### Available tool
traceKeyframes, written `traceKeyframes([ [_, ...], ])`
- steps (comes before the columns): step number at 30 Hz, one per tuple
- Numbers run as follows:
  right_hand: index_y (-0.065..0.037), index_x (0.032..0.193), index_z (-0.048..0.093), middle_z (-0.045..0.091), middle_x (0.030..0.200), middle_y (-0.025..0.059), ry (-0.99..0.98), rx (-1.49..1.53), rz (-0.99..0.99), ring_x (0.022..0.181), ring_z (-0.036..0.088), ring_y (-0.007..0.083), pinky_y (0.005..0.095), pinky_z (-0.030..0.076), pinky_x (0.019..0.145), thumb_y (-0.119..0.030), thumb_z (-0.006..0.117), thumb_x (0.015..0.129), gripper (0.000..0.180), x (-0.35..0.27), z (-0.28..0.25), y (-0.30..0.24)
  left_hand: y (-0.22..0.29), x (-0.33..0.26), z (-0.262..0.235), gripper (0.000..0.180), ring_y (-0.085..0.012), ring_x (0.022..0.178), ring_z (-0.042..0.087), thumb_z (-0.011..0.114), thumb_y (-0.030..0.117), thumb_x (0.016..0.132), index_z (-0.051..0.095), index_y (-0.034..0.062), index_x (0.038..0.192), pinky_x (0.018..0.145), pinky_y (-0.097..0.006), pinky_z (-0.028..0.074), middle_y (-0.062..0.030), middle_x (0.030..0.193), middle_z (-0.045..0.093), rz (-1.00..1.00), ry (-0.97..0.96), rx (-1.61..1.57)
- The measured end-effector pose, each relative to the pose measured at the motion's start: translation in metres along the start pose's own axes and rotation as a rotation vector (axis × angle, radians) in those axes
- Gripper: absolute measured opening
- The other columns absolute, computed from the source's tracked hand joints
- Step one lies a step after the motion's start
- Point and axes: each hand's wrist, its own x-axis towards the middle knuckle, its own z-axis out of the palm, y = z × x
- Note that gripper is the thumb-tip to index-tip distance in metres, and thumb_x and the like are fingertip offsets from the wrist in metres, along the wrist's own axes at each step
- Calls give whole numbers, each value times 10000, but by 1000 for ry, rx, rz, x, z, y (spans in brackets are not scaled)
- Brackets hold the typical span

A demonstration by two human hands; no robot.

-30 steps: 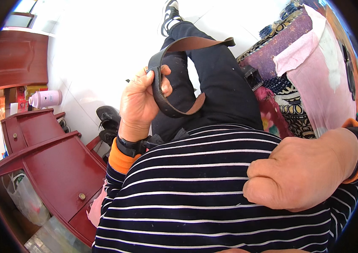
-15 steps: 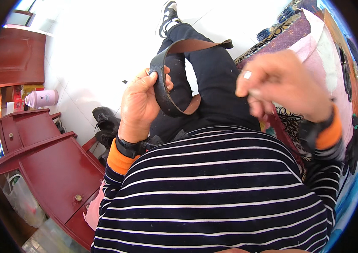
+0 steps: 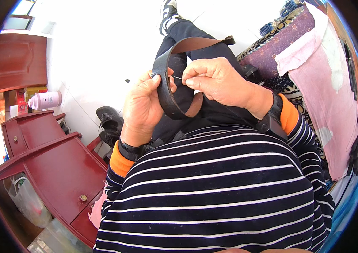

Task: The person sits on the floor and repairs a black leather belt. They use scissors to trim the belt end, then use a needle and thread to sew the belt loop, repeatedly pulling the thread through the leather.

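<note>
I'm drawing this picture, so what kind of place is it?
Probably a room in someone's home: there's a dark red cabinet, a pink bottle and some black shoes.

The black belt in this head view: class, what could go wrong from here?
The thin, needle-like piece pinched in the right hand is close to the left hand and might prick it. The black belt is gripped only by the left hand, its visible ends unheld, so it could twist or slip.
</note>
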Motion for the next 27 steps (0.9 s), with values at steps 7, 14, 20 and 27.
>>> traceKeyframes([
  [7,-1,824,623,560,668,18,-7,-113,-79,641,507,72,236,429,590,-59,612,889,88,3,5,9,-1,-1,2,217,-219,839,613,554,53,914,567,-76,1088,807,-344,527,-167,1022,627,-3,4,2],
  [14,-4,805,604,539,652,8,-29,-90,-55,625,494,71,242,418,573,-63,606,893,107,0,5,5,-1,-1,1,213,-218,850,620,549,52,916,564,-72,1089,816,-346,529,-168,1035,625,-9,7,-12],
  [20,-13,813,603,518,659,-5,-26,-14,-78,622,470,65,233,397,571,-60,592,900,100,1,8,7,-2,-1,0,212,-216,859,630,547,55,920,563,-68,1091,822,-346,531,-167,1040,625,-23,-4,-17],
  [27,-25,831,611,511,663,-27,-8,108,-23,589,445,41,211,359,526,-51,572,916,97,0,12,17,-3,1,-3,221,-214,850,628,542,60,924,560,-74,1099,818,-339,528,-157,1012,628,-49,-41,-38],
])
